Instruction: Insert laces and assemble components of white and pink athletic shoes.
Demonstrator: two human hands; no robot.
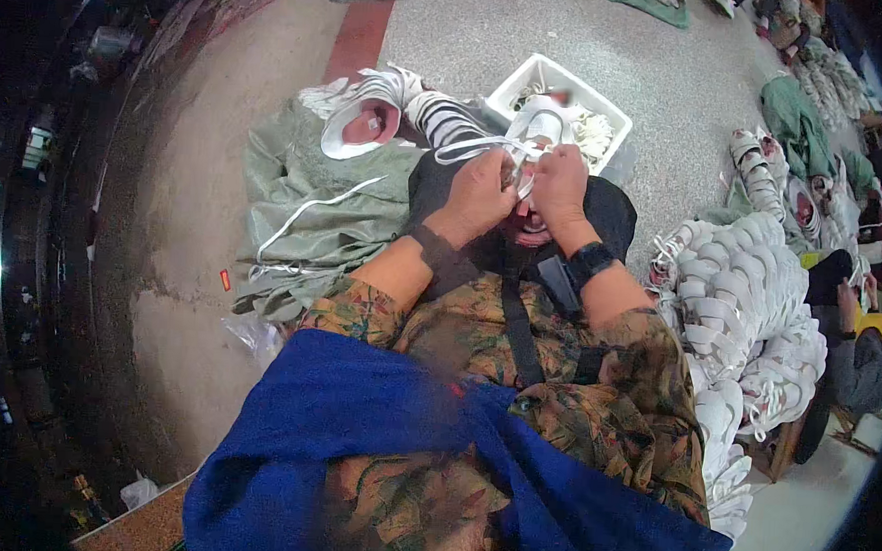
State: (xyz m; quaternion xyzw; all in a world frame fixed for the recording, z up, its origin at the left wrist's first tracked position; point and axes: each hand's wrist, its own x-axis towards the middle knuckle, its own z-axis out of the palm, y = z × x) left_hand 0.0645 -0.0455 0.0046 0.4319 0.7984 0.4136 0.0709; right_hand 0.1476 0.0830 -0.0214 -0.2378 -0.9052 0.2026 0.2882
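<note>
A white shoe (547, 124) with a pinkish lining sits between my knees, its opening turned toward me. My left hand (478, 194) is closed on a white shoelace (465, 149), which loops out to the left above the knuckles. My right hand (562, 185) is closed at the other side of the shoe, pinching lace close to the eyelets. Both fists are nearly side by side over the shoe's throat and hide part of it. Which lace end lies in which fingers cannot be made out.
Beyond my knees stands a white bin (586, 85) with laces in it. Nested white shoe uppers (369, 122) rest on a green sack (338, 235) at the left, where a loose lace (305, 209) lies. White shoes are heaped (744, 291) at my right; a person (860, 367) sits beyond.
</note>
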